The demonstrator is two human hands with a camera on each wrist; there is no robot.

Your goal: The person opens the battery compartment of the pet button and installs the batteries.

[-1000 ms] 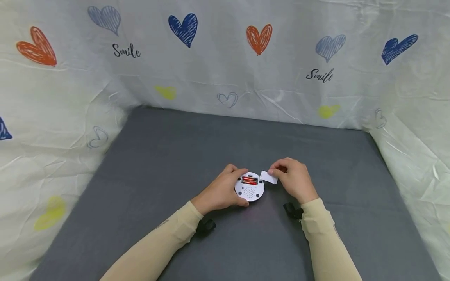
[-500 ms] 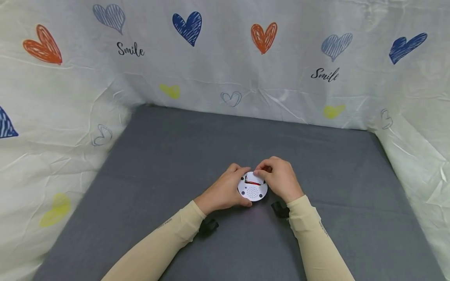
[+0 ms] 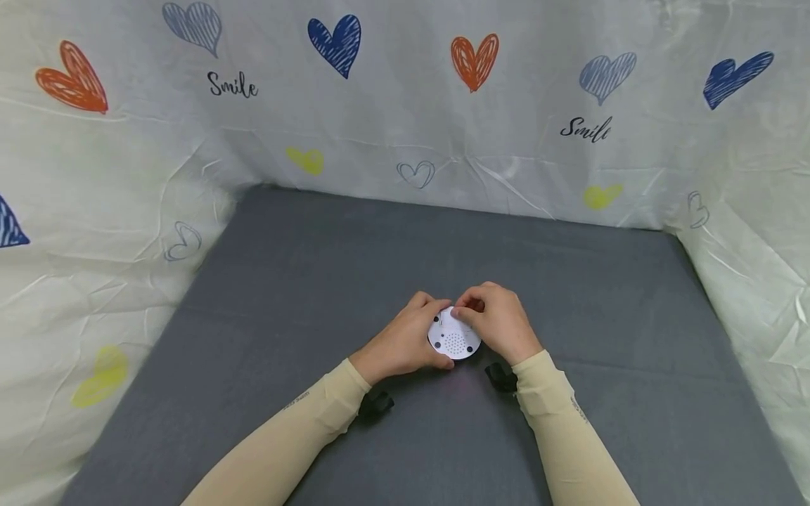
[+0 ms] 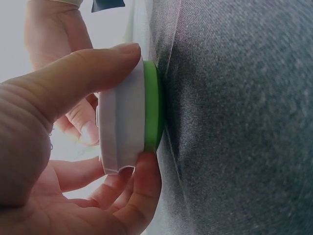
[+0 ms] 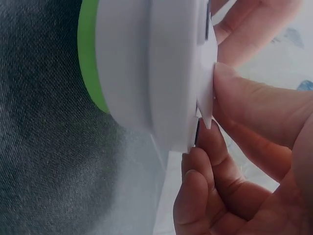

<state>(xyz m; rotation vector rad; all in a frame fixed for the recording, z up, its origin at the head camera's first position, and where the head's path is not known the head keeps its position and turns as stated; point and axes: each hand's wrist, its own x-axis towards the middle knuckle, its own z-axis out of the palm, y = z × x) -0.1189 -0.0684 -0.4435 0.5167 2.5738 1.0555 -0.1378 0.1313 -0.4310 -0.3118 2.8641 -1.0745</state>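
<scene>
A round white device [image 3: 455,346] with a dotted speaker grille and dark feet lies grille side up in the head view. The left wrist view shows its green lower part [image 4: 152,107] facing the grey cloth. My left hand [image 3: 405,342] grips the device round its rim, thumb on the near side and fingers on the far side. My right hand [image 3: 501,320] pinches the white battery cover [image 5: 208,85] at the device's top face. One end of the cover stands slightly proud in the right wrist view. The batteries are hidden beneath the cover.
Grey cloth [image 3: 316,260] covers the table under both hands. White sheeting [image 3: 380,126] printed with hearts and "Smile" rises along the back and sides. A black wrist-worn device [image 3: 376,406] sits at the left wrist, another black device [image 3: 501,377] at the right.
My right hand has moved left, bringing the cover from beside the device onto its battery compartment. The red batteries, visible earlier, are now covered. My left hand keeps its grip.
</scene>
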